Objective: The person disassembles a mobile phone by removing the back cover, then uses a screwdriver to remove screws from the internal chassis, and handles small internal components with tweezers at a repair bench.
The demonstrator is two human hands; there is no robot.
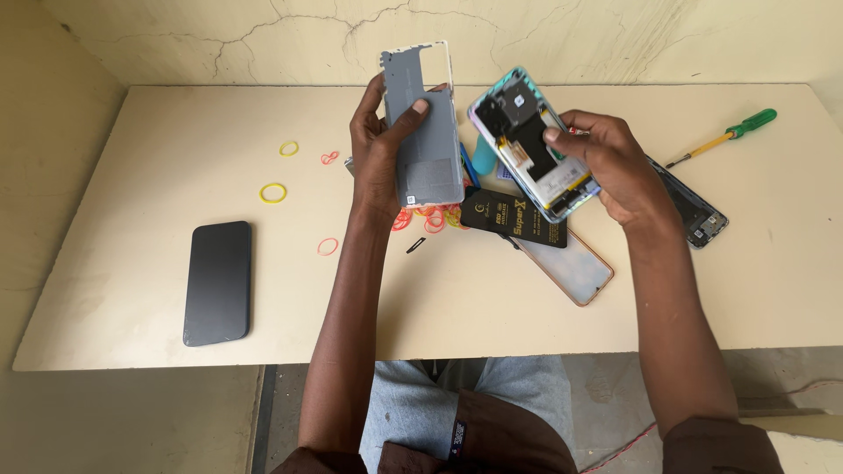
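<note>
L hand point(376, 154) holds a grey back panel point(425, 123) upright above the surface point(132, 263); thumb across its face, other fingers wrapped behind, mostly hidden. Panel's far side not visible.

R hand point(615, 167) grips an opened phone point(531, 145), tilted, just right of the grey panel, apart from it. Thumb pressed on the exposed innards, remaining fingers curled under and out of sight. Inner parts: dark upper section, pale lower block; finer detail too small to tell.

Below the grey panel, on the surface: black flat pack point(514, 219) w/ print, partly over a clear case w/ orange rim point(571, 268). Heap of red/orange rubber bands point(430, 219) half hidden behind L wrist. Blue items behind the panel, mostly covered, can't ID.

Right of panel: another dark phone part point(698, 219), largely hidden by R hand; green-handled screwdriver point(729, 136) farther right. Left of panel: yellow bands point(273, 192), black phone point(218, 283) face down or screen off, can't tell which.
</note>
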